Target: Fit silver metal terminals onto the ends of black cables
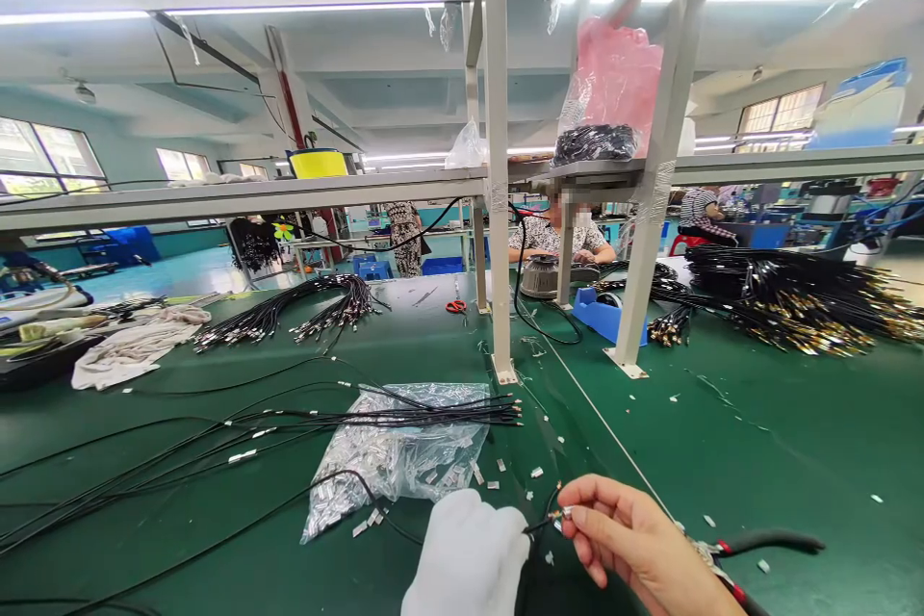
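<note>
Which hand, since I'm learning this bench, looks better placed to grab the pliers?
Probably the right hand: the pliers lie beside its wrist, while the left hand, gloved and holding the cable, is farther off. It pinches a metal piece at the cable's end, so the right would likely need freeing first.

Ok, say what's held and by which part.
The gloved left hand grips a black cable near its end; the right hand pinches a small silvery piece at its tip.

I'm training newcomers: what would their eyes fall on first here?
Probably the white-gloved left hand gripping a black cable at bottom centre, and the bare right hand beside it, pinching a small silvery piece at the cable's tip. Next, the clear bag of silvery pieces just beyond, then the pink plastic bag high on the shelf.
</note>
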A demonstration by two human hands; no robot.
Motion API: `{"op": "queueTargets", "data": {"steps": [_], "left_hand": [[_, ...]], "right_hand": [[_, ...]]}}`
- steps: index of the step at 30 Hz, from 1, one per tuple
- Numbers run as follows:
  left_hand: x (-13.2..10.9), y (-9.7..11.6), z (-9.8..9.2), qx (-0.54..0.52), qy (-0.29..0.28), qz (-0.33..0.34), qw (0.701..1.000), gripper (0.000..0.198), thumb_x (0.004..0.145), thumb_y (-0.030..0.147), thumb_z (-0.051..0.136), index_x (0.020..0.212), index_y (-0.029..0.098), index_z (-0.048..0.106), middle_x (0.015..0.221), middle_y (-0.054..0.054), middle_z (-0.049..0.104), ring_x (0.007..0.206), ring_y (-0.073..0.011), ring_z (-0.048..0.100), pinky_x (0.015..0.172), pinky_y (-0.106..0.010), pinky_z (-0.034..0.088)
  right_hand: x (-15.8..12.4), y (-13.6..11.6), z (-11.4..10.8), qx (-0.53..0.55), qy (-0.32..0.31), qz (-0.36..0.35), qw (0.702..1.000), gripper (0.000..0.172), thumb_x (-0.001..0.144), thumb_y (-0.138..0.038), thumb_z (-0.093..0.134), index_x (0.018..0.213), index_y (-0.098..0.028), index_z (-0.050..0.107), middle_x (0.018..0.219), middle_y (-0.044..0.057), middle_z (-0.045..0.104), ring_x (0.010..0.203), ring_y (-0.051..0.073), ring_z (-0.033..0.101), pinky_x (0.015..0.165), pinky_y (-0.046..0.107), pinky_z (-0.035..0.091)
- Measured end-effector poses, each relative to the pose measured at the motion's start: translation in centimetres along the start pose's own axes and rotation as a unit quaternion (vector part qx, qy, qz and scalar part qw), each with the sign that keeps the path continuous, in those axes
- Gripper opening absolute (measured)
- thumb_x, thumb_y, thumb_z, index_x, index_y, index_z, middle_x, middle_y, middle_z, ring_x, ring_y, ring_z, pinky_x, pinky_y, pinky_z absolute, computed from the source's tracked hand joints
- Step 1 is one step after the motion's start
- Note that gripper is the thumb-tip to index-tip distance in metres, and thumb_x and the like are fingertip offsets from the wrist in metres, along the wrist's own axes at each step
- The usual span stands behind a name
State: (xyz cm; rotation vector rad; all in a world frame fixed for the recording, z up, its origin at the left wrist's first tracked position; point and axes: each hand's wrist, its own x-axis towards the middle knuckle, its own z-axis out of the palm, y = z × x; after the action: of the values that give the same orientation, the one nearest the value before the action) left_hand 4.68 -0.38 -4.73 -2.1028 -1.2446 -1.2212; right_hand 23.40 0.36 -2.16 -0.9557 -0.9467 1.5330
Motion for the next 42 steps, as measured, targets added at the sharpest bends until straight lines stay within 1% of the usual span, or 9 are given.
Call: {"op": "queueTargets", "data": {"steps": [5,11,15,17,23,32,37,39,42], "left_hand": [[0.0,0.6,-0.1,-0.011,0.022,-0.019,1.000,0.020,0.098,0.016,0.044,0.095,0.027,0.060,0.081,0.001,0.061,0.093,-0.0190,0.060,0.082,-0.026,0.047],[-0.4,0.5,0.6,-0.018,0.022,-0.025,0.999,0.021,0.098,0.017,0.041,0.094,0.026,0.059,0.079,0.002,0.059,0.095,-0.0191,0.057,0.086,-0.026,0.045],[-0.8,0.0,1.2,0.003,-0.030,-0.006,1.000,0.017,0.090,0.011,0.049,0.087,0.024,0.058,0.072,0.001,0.053,0.092,-0.0224,0.053,0.087,-0.031,0.046],[-0.9,-0.2,1.4,0.018,-0.043,0.007,0.999,0.016,0.087,0.010,0.050,0.083,0.023,0.057,0.069,0.000,0.050,0.090,-0.0231,0.051,0.087,-0.033,0.047],[-0.8,-0.1,1.8,0.024,-0.008,0.016,1.000,0.019,0.088,0.008,0.045,0.078,0.021,0.055,0.067,0.000,0.047,0.084,-0.0214,0.048,0.083,-0.031,0.044],[-0.8,-0.2,1.4,0.048,-0.055,0.029,0.997,0.019,0.087,0.009,0.046,0.073,0.021,0.049,0.065,-0.001,0.045,0.075,-0.0215,0.046,0.072,-0.031,0.039],[-0.3,-0.2,1.2,0.028,-0.023,0.037,0.999,0.021,0.091,0.011,0.043,0.076,0.021,0.053,0.064,-0.001,0.044,0.074,-0.0205,0.044,0.075,-0.031,0.041],[-0.2,-0.2,1.2,0.016,-0.012,0.040,0.999,0.024,0.092,0.011,0.041,0.075,0.021,0.054,0.063,-0.001,0.043,0.073,-0.0203,0.043,0.076,-0.032,0.041],[-0.4,-0.1,1.5,0.001,-0.007,0.033,0.999,0.026,0.093,0.012,0.038,0.074,0.021,0.053,0.063,-0.001,0.042,0.073,-0.0205,0.041,0.076,-0.033,0.040]], "right_hand": [[-0.1,-0.1,0.0,0.015,-0.004,0.014,1.000,0.048,0.058,-0.051,0.094,0.080,-0.014,0.072,0.066,0.002,0.067,0.054,0.010,0.054,0.047,0.017,0.044],[-0.3,-0.3,0.2,0.025,-0.005,0.025,0.999,0.048,0.057,-0.049,0.095,0.080,-0.012,0.072,0.066,0.003,0.067,0.054,0.010,0.054,0.046,0.017,0.043],[-0.2,-0.1,0.2,0.019,-0.005,0.027,0.999,0.049,0.057,-0.049,0.094,0.079,-0.012,0.072,0.065,0.003,0.066,0.054,0.010,0.054,0.046,0.017,0.042],[-0.2,0.1,0.1,0.002,-0.004,0.019,1.000,0.048,0.058,-0.050,0.093,0.079,-0.012,0.071,0.066,0.003,0.066,0.054,0.011,0.054,0.046,0.017,0.042],[-0.1,0.4,0.0,-0.072,-0.005,-0.038,0.997,0.047,0.062,-0.054,0.088,0.078,-0.014,0.070,0.063,0.003,0.064,0.054,0.013,0.055,0.045,0.020,0.042],[-0.4,1.3,0.0,-0.196,0.010,-0.093,0.976,0.046,0.073,-0.061,0.075,0.082,-0.016,0.071,0.062,0.001,0.060,0.057,0.016,0.056,0.053,0.025,0.049],[-0.4,1.7,-0.3,-0.253,0.022,-0.128,0.959,0.041,0.077,-0.060,0.070,0.084,-0.019,0.070,0.068,0.001,0.062,0.059,0.017,0.058,0.053,0.025,0.049],[-0.4,1.4,-0.2,-0.236,0.020,-0.115,0.965,0.040,0.075,-0.058,0.073,0.082,-0.019,0.070,0.065,0.001,0.061,0.058,0.017,0.058,0.051,0.025,0.049],[-0.4,0.7,0.1,-0.167,0.004,-0.059,0.984,0.040,0.068,-0.053,0.080,0.078,-0.016,0.070,0.063,0.002,0.062,0.055,0.016,0.057,0.045,0.023,0.046]]}}
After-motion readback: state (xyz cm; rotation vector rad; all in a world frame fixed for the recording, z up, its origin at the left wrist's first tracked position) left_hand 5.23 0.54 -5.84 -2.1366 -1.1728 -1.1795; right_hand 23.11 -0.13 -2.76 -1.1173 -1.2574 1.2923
